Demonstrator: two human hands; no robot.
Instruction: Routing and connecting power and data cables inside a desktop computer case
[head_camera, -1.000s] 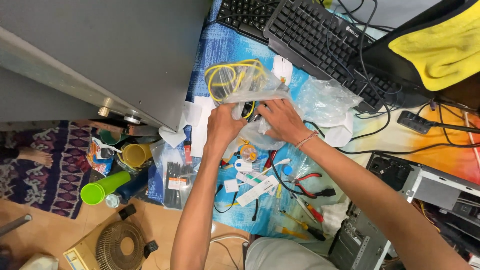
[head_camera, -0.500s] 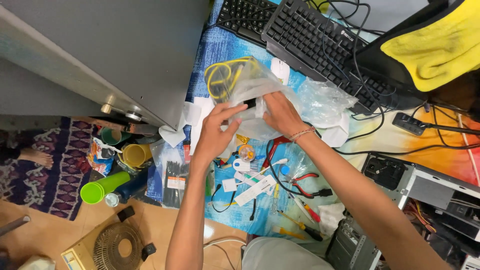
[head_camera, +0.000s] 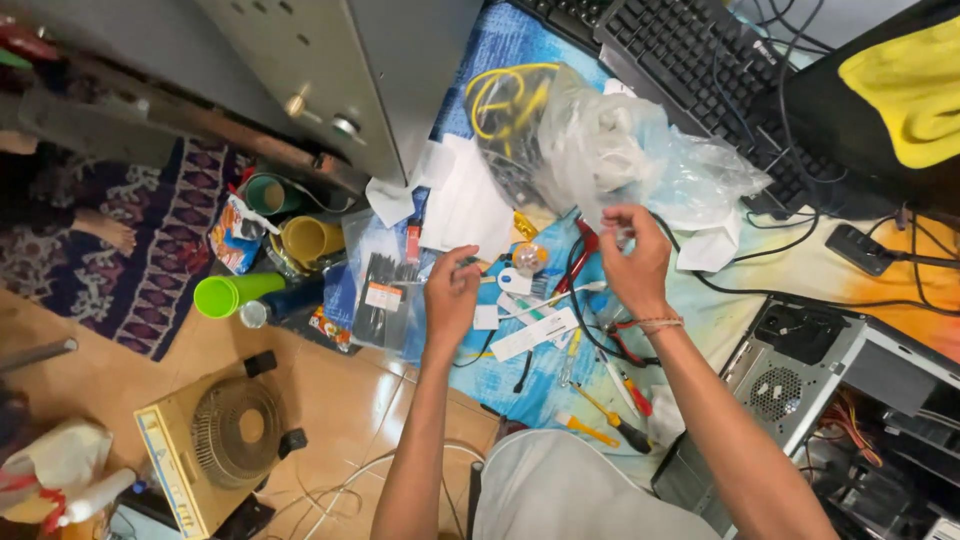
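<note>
A crumpled clear plastic bag (head_camera: 610, 150) lies on the blue patterned mat (head_camera: 500, 40), with a coil of yellow cable (head_camera: 500, 95) inside its left part. My right hand (head_camera: 632, 258) is raised at the bag's near edge, its fingertips pinched together on the thin plastic. My left hand (head_camera: 452, 295) hovers lower and to the left, apart from the bag, above white labels (head_camera: 535, 333) and a packet of black cable ties (head_camera: 385, 290). Its fingers are curled in; whether they hold anything is hidden.
Two black keyboards (head_camera: 700, 50) lie beyond the bag, with a yellow cloth (head_camera: 910, 90) at top right. An open computer case (head_camera: 830, 380) stands at right. Red-handled pliers (head_camera: 630, 340) and screwdrivers (head_camera: 600, 430) lie near me. A grey cabinet (head_camera: 380, 80), green cup (head_camera: 235, 293) and small fan (head_camera: 235, 430) are at left.
Both hands held the bag up together before. My left hand has let go and dropped toward me, and my right hand has pulled back to the bag's near edge.
</note>
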